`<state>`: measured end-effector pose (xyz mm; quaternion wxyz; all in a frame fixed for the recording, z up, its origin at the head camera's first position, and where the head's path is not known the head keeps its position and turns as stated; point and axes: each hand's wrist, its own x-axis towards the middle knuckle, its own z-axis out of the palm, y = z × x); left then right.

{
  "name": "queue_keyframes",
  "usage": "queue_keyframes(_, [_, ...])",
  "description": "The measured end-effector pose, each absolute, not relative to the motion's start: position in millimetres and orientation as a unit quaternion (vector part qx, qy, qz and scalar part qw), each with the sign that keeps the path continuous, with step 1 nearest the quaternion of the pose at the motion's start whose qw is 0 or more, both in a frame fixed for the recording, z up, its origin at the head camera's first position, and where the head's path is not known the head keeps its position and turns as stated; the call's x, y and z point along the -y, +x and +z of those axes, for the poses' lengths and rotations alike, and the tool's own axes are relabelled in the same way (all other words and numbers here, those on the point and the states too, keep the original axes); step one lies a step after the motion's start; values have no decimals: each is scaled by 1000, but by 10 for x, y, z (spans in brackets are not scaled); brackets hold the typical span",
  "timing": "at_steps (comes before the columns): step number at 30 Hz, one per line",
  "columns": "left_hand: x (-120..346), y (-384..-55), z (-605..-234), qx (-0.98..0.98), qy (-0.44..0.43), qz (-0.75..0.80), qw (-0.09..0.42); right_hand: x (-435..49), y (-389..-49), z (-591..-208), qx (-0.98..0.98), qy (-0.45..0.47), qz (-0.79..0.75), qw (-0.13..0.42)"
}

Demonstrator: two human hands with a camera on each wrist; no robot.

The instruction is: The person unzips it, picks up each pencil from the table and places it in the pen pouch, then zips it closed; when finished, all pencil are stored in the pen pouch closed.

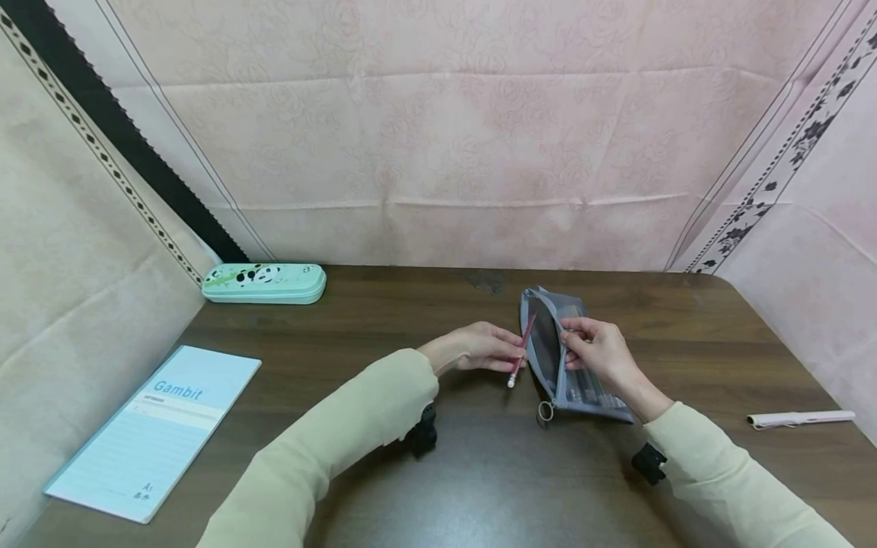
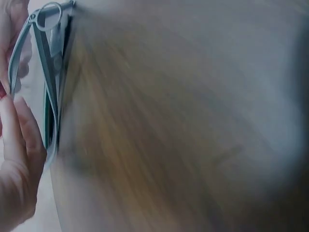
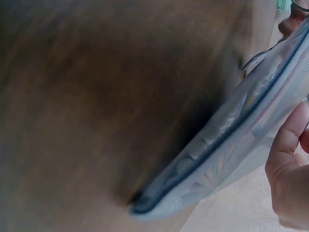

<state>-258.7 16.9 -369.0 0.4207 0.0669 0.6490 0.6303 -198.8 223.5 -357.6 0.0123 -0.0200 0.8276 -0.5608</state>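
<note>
A grey-blue zippered pouch with a clear side stands on the desk, its mouth spread wide. My right hand pinches the near-right edge of that mouth between thumb and fingers. At the opposite edge, my left hand holds a slim red pencil, its white eraser end pointing down toward me and its other end over the opening. A metal ring hangs at the zipper end. In the right wrist view, the see-through side of the pouch shows slender items inside.
A mint pencil case with panda pictures lies at the back left. Nearer on the left is a light blue notebook. A white pen rests on the right of the brown desk. Patterned cloth encloses the back and sides.
</note>
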Motion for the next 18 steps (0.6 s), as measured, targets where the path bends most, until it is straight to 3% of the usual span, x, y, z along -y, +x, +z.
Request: queue_keyframes(18, [-725,-2472,-3759,-672,7,663,330,-2238,-1991,-3590,-821,-37,-569,27])
